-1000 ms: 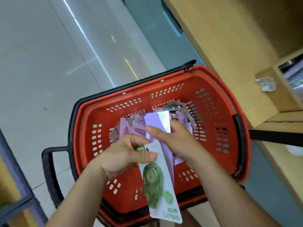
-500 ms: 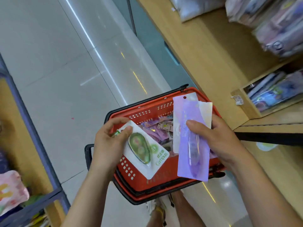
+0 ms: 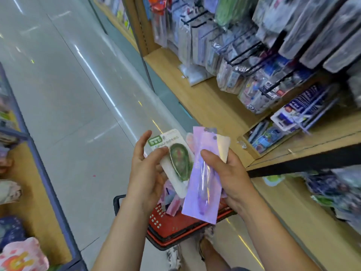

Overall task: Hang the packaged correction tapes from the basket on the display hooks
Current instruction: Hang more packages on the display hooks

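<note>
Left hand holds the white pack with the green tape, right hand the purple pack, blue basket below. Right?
Not blue: the head view shows the basket is red. The rest holds: left hand grips the white pack, right hand grips the purple pack, basket below.

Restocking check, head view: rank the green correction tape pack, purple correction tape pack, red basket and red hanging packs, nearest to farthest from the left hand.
1. green correction tape pack: in the left hand's grip.
2. purple correction tape pack: just right, overlapping it.
3. red basket: on the floor below.
4. red hanging packs: far up the display.
</note>
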A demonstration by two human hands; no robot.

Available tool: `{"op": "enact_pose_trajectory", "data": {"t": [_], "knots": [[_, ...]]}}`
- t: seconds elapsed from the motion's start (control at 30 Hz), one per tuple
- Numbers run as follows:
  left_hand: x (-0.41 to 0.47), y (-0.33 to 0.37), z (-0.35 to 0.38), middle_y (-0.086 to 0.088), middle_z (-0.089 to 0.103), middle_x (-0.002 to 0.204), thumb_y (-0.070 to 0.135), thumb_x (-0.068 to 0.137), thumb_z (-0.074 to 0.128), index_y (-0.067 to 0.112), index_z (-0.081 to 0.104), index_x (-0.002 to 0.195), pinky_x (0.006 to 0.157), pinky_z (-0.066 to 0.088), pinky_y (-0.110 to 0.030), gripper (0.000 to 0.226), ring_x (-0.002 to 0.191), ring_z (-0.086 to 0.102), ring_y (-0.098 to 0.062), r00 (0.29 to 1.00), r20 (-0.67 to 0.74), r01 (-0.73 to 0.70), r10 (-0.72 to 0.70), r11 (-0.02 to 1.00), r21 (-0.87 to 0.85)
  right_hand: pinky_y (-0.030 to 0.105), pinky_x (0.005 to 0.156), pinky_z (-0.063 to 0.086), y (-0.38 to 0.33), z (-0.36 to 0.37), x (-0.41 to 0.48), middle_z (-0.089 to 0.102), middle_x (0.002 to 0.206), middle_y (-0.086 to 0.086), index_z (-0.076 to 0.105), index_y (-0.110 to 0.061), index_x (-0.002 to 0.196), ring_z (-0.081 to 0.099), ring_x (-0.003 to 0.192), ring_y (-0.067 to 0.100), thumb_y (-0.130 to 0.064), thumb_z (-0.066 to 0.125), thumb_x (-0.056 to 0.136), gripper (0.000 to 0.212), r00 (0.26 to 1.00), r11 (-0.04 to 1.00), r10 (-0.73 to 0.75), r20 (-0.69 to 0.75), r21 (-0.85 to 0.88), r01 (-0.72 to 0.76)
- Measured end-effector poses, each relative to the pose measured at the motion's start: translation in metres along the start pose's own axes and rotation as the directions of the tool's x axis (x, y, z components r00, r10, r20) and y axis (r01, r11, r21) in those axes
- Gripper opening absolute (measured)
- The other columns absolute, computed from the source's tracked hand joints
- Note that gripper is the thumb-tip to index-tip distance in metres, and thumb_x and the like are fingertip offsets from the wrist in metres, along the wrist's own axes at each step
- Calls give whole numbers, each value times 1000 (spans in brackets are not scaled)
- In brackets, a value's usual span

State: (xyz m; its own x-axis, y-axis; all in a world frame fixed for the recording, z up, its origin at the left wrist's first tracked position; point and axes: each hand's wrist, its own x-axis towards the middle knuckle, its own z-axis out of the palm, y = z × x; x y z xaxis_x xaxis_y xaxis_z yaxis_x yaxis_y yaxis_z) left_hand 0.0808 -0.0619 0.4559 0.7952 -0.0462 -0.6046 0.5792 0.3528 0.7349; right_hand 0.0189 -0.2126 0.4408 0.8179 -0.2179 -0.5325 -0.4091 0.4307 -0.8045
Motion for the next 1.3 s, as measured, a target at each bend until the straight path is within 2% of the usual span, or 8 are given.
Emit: {"op": "enact_pose_trajectory", "data": {"t": [0.2,0.37,0.7,0.8,0.9,1.0,1.17,1.3], "knots": [[-58,1,4,-3,71,119,2,87,70,57,31,139,84,57,-41,85,103,71,-22,966,172,-235,192,931,279,24,70,53,-16,20,-47,76,88,-8,70,-21,100,71,84,9,-23,78,79,23,970,973,-225,-90,-81,218],[-88,7,-6,10,75,107,-1,89,66,33,74,104,81,55,-22,38,106,69,-13,925,302,-340,230,856,390,18,71,50,-12,30,-95,74,84,-18,67,-26,99,68,80,0,-17,76,86,18,907,932,-360,-217,-135,338],[-158,7,11,-1,72,109,-5,90,63,30,79,81,69,55,-17,39,91,70,-7,834,540,-377,113,831,409,20,73,52,-9,-14,-198,72,95,-5,63,-16,109,67,84,8,-23,79,82,32,718,891,-431,-547,-133,434],[-188,-9,21,13,66,108,14,83,77,31,75,90,83,51,-14,19,99,65,2,704,710,-539,2,653,533,17,77,50,-8,-29,-228,69,107,2,62,-30,104,65,90,3,-33,77,77,31,669,872,-483,-564,-246,423],[-221,-37,31,11,54,118,50,64,83,33,72,114,95,37,-2,54,108,53,6,562,824,-779,-66,293,555,8,77,46,-1,-44,-261,65,112,0,59,-41,93,61,89,-10,-22,82,78,33,601,850,-519,-608,-299,433],[-260,-64,45,6,50,119,61,59,77,34,66,125,88,31,3,72,101,46,4,479,872,-858,-99,157,489,13,84,48,11,-71,-299,63,121,6,58,-42,99,63,105,7,-38,79,70,36,549,852,-511,-661,-307,424],[-334,-112,73,7,53,102,47,62,86,33,73,105,77,35,2,48,90,52,-2,442,885,-877,-150,136,461,32,98,50,28,-131,-381,65,127,1,65,-40,110,62,115,14,-57,62,79,36,540,827,-528,-656,-253,501],[-396,-155,93,14,62,81,29,66,89,28,68,80,67,42,-7,25,76,59,0,496,854,-787,-155,336,518,27,84,50,32,-181,-450,64,101,-33,66,-39,93,59,88,-3,-45,61,93,8,432,784,-569,-700,-303,542]]}}
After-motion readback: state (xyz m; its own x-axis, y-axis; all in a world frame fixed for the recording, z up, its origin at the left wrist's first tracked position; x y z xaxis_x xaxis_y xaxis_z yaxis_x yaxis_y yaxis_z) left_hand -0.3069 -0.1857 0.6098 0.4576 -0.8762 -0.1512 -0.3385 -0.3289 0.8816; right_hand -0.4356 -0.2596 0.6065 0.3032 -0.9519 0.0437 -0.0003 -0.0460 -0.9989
